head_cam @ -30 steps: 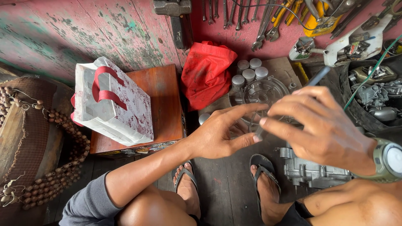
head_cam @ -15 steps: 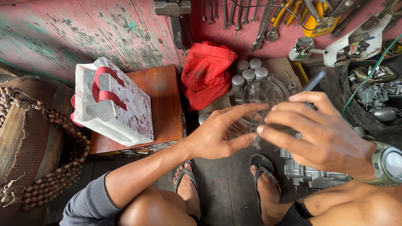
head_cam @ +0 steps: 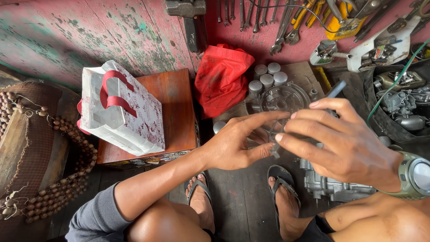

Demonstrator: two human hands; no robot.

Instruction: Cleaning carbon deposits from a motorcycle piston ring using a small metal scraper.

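Nearest, an engine casing (head_cam: 331, 186) sits on the floor by the sandalled feet. Above it, the right hand (head_cam: 345, 148) has drifted left and lower than a second ago, fingers closed round a slim grey tool (head_cam: 335, 89). The left hand (head_cam: 237, 143) meets it, fingers spread open, barely moved; a small part between them is too hidden to identify. Farther off lies a round engine cover (head_cam: 284, 98).
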